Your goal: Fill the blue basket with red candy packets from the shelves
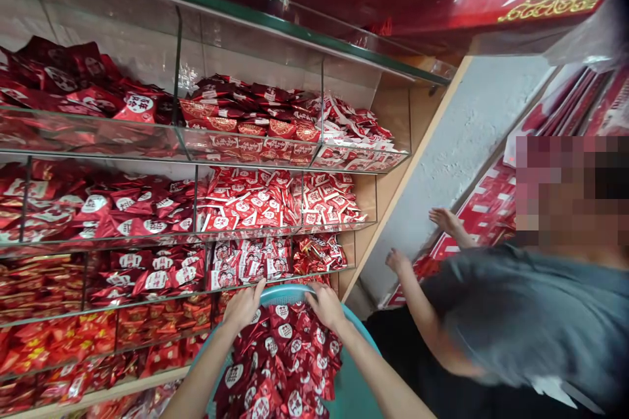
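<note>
**Teal basket (282, 292) of red packets (282, 340) held at its far rim**

The left hand (244, 306) has its fingers bent over the basket's far rim, toward the left; the right hand (325, 306) grips farther right along that rim, thumb inside. Both sets of fingers are closed on the plastic, tips partly hidden. The white-labelled packets heap up inside, between the forearms. Just beyond the rim stands glass-fronted shelving (427, 105), its compartments holding more red packets. To the right, a co-worker in a grey top (521, 314) holds both hands out near a pale wall (472, 150).
</note>
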The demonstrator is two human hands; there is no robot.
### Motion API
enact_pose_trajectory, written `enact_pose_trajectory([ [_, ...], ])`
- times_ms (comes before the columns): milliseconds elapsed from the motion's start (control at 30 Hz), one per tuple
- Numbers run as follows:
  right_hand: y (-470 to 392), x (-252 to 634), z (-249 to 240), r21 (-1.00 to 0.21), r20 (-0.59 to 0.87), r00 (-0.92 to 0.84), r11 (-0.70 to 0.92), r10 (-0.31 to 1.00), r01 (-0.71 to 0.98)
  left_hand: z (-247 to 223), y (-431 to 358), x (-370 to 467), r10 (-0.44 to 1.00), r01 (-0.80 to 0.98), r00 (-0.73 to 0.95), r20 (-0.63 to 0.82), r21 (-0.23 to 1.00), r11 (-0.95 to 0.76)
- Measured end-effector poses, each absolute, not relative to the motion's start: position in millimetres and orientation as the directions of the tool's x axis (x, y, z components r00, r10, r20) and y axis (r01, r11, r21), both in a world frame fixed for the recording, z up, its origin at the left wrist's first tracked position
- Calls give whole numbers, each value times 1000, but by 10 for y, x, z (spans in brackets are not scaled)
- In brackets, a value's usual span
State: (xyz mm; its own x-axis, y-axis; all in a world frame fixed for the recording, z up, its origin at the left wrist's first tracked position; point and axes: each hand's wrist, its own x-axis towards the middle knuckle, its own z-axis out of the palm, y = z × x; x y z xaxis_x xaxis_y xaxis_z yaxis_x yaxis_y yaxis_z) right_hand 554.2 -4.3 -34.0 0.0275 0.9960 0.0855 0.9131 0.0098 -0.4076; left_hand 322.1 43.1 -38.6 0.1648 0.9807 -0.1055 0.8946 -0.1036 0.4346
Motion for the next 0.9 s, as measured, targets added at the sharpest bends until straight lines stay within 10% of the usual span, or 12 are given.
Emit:
enact_pose_trajectory([
  [400, -108, 5850, -249, -487, 89, 31, 16, 996, 873, -362, 465, 3165, 966, 943, 203, -158, 299, -149],
  [600, -281, 5957, 411, -492, 345, 57, 129, 937, 861, -418, 477, 3174, 974, 940, 183, -134, 315, -133],
  [900, 165, 5232, 1739, -46, 618, -254, 357, 744, 933, -356, 433, 3177, 984, 935, 141, -108, 343, -96],
])
